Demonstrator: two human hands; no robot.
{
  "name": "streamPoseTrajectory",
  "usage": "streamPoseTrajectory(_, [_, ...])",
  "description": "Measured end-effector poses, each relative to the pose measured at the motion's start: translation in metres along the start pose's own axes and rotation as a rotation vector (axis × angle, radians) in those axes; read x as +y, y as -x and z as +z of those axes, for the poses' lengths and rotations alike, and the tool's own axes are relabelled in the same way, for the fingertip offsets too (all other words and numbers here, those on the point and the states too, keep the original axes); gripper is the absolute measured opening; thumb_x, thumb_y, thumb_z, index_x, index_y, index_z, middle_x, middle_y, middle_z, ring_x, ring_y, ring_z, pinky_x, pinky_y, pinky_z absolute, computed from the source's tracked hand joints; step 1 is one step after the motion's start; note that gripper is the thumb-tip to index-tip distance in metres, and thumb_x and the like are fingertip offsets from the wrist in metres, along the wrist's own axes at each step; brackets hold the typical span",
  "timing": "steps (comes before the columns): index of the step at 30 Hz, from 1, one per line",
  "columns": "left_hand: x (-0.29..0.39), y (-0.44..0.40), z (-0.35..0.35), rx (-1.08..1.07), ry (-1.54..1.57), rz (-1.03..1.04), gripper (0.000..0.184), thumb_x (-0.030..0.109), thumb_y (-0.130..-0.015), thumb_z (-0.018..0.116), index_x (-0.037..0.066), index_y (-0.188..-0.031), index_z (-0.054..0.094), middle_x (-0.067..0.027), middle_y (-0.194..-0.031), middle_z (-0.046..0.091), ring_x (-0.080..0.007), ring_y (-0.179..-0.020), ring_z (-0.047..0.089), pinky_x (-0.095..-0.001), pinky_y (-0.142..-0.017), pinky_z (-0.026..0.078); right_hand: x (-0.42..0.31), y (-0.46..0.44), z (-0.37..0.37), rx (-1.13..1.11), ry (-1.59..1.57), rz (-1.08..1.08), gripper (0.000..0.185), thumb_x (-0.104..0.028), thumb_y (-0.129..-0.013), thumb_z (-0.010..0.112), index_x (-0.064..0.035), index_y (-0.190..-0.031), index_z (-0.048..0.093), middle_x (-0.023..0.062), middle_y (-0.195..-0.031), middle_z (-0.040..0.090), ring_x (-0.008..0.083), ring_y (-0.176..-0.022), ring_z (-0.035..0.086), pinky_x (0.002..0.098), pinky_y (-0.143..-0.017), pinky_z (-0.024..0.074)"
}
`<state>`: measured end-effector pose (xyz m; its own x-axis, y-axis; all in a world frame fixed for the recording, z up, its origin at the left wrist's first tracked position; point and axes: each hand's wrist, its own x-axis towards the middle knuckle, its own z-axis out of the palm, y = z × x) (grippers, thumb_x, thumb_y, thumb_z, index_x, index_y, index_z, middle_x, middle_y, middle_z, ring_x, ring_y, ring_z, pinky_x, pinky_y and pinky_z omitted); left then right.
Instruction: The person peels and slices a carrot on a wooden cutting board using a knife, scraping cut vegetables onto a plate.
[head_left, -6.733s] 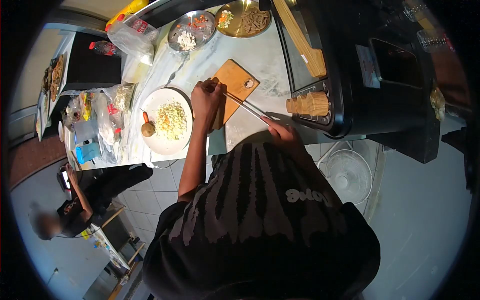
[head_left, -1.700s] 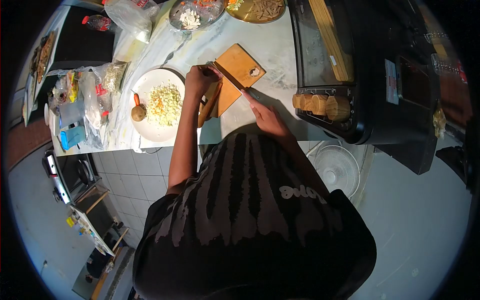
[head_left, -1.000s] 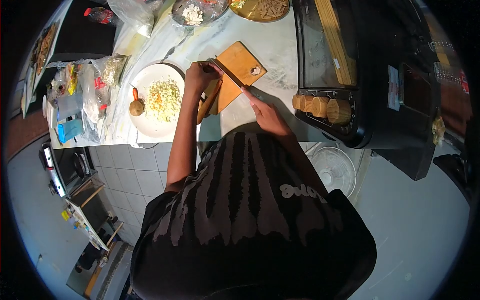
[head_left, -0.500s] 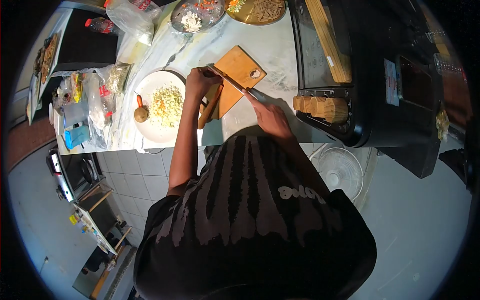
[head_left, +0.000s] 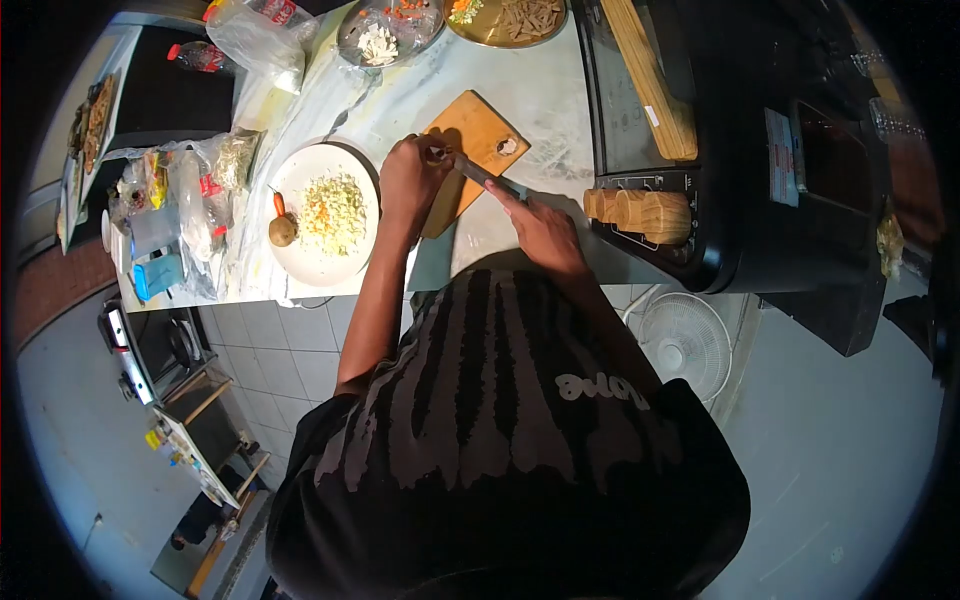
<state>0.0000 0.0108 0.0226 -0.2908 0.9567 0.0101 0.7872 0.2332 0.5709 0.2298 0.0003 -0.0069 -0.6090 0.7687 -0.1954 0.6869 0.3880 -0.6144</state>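
Note:
My right hand (head_left: 545,235) grips a knife (head_left: 474,171), its index finger stretched along the back of the blade. The blade points up and left over the wooden cutting board (head_left: 478,120), its tip close to my left fingers. My left hand (head_left: 412,180) is closed above the board's left edge. A small piece seems to lie at its fingertips, too hidden to name. To the left sits a white plate (head_left: 300,268) of chopped pale green and orange bits (head_left: 335,215). A brown round potato-like thing (head_left: 283,231) and a small orange-red pointed vegetable (head_left: 279,204) lie on the plate's left side.
At the back stand a metal plate (head_left: 345,45) with white pieces and a golden tray (head_left: 480,38) with brown strips. Bags and packets (head_left: 195,190) fill the left counter. On the right is a black appliance (head_left: 720,180) with wooden pieces (head_left: 645,215). A white fan (head_left: 680,348) stands below.
My left hand has moved slightly right and down. The long orange-brown thing beneath it no longer shows. The knife tip has shifted right and lower, with the right hand almost still.

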Motion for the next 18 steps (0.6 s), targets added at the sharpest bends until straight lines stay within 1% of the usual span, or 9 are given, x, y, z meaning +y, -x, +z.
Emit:
streamPoseTrajectory(2, [0.005,-0.002,-0.003,-0.051,-0.02,-0.044,0.026,0.024,-0.079,0.077,0.005,-0.096,0.076,-0.0163,-0.086,0.073,-0.0314,-0.076,0.071,-0.039,-0.069,0.055,-0.001,0.002,0.0,-0.01,-0.023,0.033,0.056,-0.016,-0.1,0.048,-0.039,-0.15,0.037,0.0226,-0.089,0.063,0.0435,-0.084,0.064,0.0522,-0.075,0.0508])
streamPoseTrajectory(5, [0.009,-0.005,0.002,-0.086,-0.084,-0.086,0.023,0.024,-0.079,0.075,0.005,-0.09,0.076,-0.0169,-0.083,0.072,-0.0327,-0.075,0.071,-0.0396,-0.069,0.055,-0.004,0.003,-0.004,-0.022,-0.025,0.049,0.055,-0.017,-0.1,0.048,-0.0401,-0.15,0.037,0.0223,-0.09,0.063,0.0434,-0.085,0.064,0.0527,-0.076,0.0507])
streamPoseTrajectory(6, [0.01,-0.006,0.003,-0.069,-0.125,-0.082,0.021,0.024,-0.079,0.074,0.004,-0.085,0.075,-0.017,-0.08,0.072,-0.0328,-0.073,0.07,-0.0399,-0.069,0.055,-0.003,0.003,-0.002,-0.022,-0.028,0.049,0.055,-0.017,-0.1,0.048,-0.0401,-0.15,0.037,0.0223,-0.09,0.063,0.0434,-0.085,0.064,0.0527,-0.076,0.0507])
streamPoseTrajectory(9, [0.011,-0.009,0.004,-0.068,-0.198,-0.05,0.021,0.024,-0.079,0.074,0.004,-0.086,0.076,-0.0168,-0.081,0.072,-0.0322,-0.073,0.071,-0.0398,-0.068,0.055,0.003,0.002,0.003,0.019,-0.042,0.022,0.055,-0.018,-0.101,0.048,-0.0401,-0.15,0.036,0.0222,-0.092,0.064,0.0429,-0.085,0.064,0.0521,-0.076,0.0508])
streamPoseTrajectory(11, [0.006,-0.01,0.006,-0.047,-0.194,-0.01,0.02,0.023,-0.079,0.074,0.004,-0.087,0.076,-0.0171,-0.08,0.072,-0.0324,-0.072,0.071,-0.04,-0.067,0.055,0.006,0.002,0.004,0.067,-0.021,-0.022,0.057,-0.019,-0.099,0.052,-0.0386,-0.15,0.038,0.0207,-0.089,0.065,0.0426,-0.078,0.066,0.0523,-0.069,0.0525])
streamPoseTrajectory(13, [0.007,-0.011,0.002,-0.022,-0.187,0.035,0.019,0.021,-0.079,0.073,0.005,-0.088,0.076,-0.0173,-0.08,0.071,-0.0326,-0.071,0.07,-0.0402,-0.066,0.055,0.003,0.0,-0.002,0.046,-0.038,0.007,0.055,-0.019,-0.099,0.052,-0.0368,-0.149,0.039,0.0213,-0.085,0.065,0.0425,-0.077,0.065,0.0525,-0.068,0.0519])
streamPoseTrajectory(15, [0.008,-0.007,-0.007,0.035,0.015,-0.03,0.018,0.021,-0.081,0.075,0.005,-0.09,0.077,-0.0164,-0.081,0.072,-0.0294,-0.071,0.071,-0.0373,-0.067,0.055,0.002,-0.001,-0.011,0.031,-0.058,0.04,0.054,-0.02,-0.099,0.052,-0.035,-0.149,0.04,0.0219,-0.082,0.064,0.0424,-0.075,0.065,0.0527,-0.068,0.0514])
streamPoseTrajectory(16, [0.01,-0.006,-0.012,0.036,0.015,-0.025,0.018,0.021,-0.081,0.075,0.005,-0.09,0.077,-0.0164,-0.081,0.072,-0.0294,-0.071,0.071,-0.0373,-0.067,0.055,0.001,0.0,-0.017,0.015,-0.12,0.069,0.052,-0.02,-0.099,0.051,-0.0324,-0.149,0.041,0.0225,-0.08,0.064,0.0433,-0.075,0.065,0.0535,-0.067,0.0504])
streamPoseTrajectory(18, [0.009,-0.002,-0.021,0.006,0.177,-0.214,0.019,0.02,-0.083,0.077,0.004,-0.093,0.077,-0.0143,-0.083,0.074,-0.0235,-0.073,0.073,-0.0329,-0.069,0.055,0.002,-0.001,-0.02,-0.001,-0.185,0.093,0.05,-0.02,-0.1,0.049,-0.0299,-0.148,0.042,0.0231,-0.077,0.063,0.0441,-0.074,0.064,0.0543,-0.067,0.0495])
